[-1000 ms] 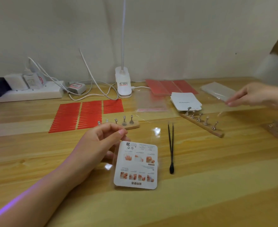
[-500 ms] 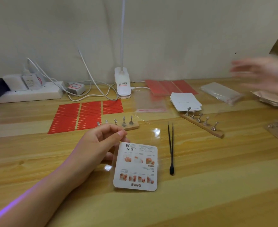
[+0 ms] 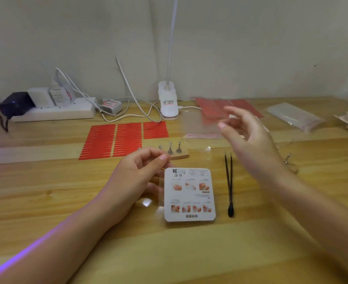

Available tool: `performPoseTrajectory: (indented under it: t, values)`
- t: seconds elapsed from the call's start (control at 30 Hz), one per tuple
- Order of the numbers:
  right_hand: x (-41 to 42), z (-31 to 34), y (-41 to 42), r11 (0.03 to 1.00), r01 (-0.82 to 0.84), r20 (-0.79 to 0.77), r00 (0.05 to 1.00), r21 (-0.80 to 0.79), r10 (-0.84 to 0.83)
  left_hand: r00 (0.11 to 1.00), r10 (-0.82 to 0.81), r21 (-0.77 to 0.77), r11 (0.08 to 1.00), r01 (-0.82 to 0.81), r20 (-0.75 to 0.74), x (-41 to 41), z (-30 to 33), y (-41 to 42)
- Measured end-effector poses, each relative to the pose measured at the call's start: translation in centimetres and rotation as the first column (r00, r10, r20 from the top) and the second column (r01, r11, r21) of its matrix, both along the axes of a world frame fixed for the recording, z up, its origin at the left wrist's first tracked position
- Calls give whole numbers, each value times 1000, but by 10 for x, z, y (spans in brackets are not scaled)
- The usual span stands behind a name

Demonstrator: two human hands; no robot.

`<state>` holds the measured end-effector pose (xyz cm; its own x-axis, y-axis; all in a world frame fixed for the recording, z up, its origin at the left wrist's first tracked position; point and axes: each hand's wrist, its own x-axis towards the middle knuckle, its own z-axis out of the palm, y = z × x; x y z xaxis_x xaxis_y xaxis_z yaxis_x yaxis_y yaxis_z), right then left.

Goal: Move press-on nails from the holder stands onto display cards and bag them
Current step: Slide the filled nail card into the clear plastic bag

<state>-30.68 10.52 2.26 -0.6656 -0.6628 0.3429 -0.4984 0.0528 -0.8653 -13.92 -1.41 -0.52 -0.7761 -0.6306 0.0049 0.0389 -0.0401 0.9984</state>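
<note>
A white display card [image 3: 189, 194] with printed nail pictures lies face down inside a clear bag on the wooden table. My left hand [image 3: 140, 173] pinches the bag's upper left corner between thumb and forefinger. My right hand [image 3: 248, 138] hovers blurred above the table right of centre, fingers loosely spread and holding nothing. A small wooden holder stand [image 3: 177, 153] with metal pegs sits just behind my left hand. Black tweezers [image 3: 229, 185] lie to the right of the card. My right arm hides most of a second stand.
Red adhesive strip sheets [image 3: 124, 138] lie behind the stand. An empty clear bag [image 3: 201, 126] and red sheets [image 3: 214, 107] sit near the white lamp base [image 3: 169, 105]. A stack of clear bags [image 3: 294, 116] is at the back right, a power strip [image 3: 52, 112] at the back left.
My right hand left the bag stack at the far right, swung up, then came leftward toward the centre. My left hand and the bagged card stayed almost still.
</note>
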Motion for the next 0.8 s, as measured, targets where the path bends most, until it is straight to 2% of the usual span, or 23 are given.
performPoseTrajectory:
  t: [0.17, 0.43, 0.57, 0.8]
  values:
    - [15, -24, 1, 997, -24, -44, 999, 74, 27, 998, 27, 40, 999, -25, -58, 1, 0, -2]
    - [18, -25, 4, 986, -158, -8, 987, 50, 159, 996, 21, 82, 997, -14, -83, 2, 2, -3]
    - [16, -27, 6, 986, -165, 43, 986, 29, 164, 996, -21, 74, 997, 27, -84, 3, 2, -3]
    - [18, -25, 8, 976, -215, 118, 969, -33, 217, 993, -113, -87, 989, 116, 41, 4, 1, -4]
